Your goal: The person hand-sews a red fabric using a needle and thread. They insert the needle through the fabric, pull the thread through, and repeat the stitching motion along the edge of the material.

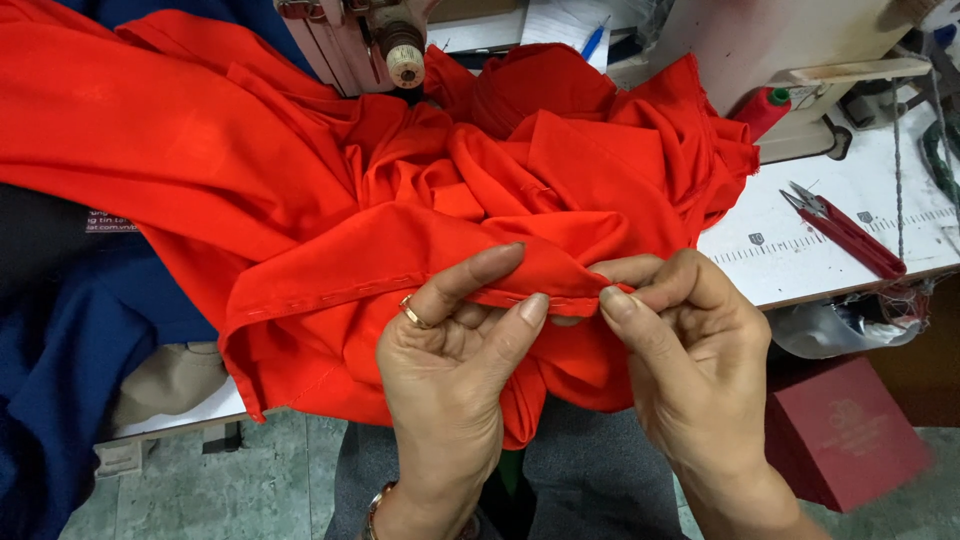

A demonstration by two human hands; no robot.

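pinching the folded hem [560, 298] of the red cloth [300, 200], left hand [450, 370] and right hand [680, 350] are both clamped close together; the fold is best kept taut and even.

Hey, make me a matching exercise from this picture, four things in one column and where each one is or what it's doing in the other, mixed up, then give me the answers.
Things:
1. left hand
2. thread snips
3. red box
4. blue pen

Places or states:
A. on the floor at the right
B. lying on the white table by the printed ruler
C. pinching the folded edge of the red cloth
D. at the top, on paper behind the cloth

Pairs: 1-C, 2-B, 3-A, 4-D
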